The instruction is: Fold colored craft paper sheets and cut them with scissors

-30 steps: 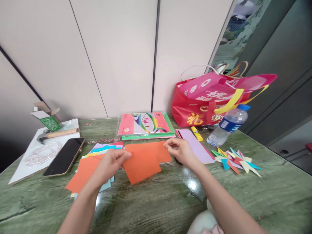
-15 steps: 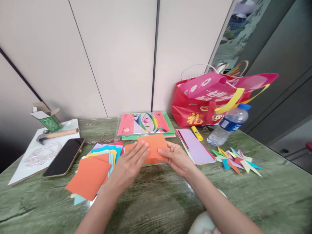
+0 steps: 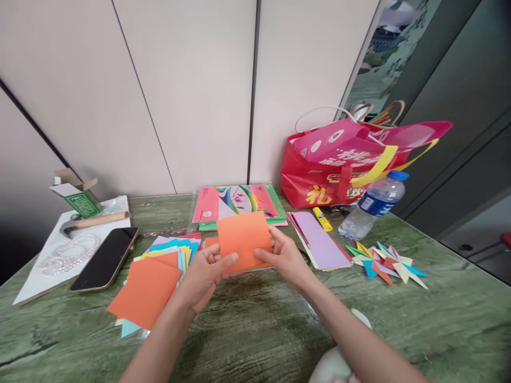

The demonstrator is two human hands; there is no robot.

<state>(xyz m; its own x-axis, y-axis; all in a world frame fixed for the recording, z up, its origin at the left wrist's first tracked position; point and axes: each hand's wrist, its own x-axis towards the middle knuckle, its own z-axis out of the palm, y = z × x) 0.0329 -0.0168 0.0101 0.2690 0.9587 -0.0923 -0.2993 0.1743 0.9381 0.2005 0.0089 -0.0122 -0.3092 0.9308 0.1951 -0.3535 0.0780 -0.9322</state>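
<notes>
I hold an orange paper square [image 3: 244,239] lifted off the green table [image 3: 259,330], tilted up towards me. My left hand [image 3: 205,276] pinches its lower left edge with thumb and fingers. On its right edge my right hand [image 3: 281,255] has the thumb in front and the fingers behind. Just left of my left hand lies a fanned pile of coloured paper squares [image 3: 159,276] with an orange sheet on top. Behind the held sheet lies a pack of coloured paper [image 3: 239,202].
At the left, a phone [image 3: 106,258], a hammer [image 3: 93,221] and a small green box [image 3: 77,194] rest on a white board. To the right lie purple sheets [image 3: 323,239], a glue stick [image 3: 322,218], a water bottle [image 3: 373,205], a red bag [image 3: 347,159] and folded paper points [image 3: 385,260].
The orange sheet went from lying flat and unfolded on the table to being a smaller square raised in both hands; my left hand moved from pressing it to pinching its edge.
</notes>
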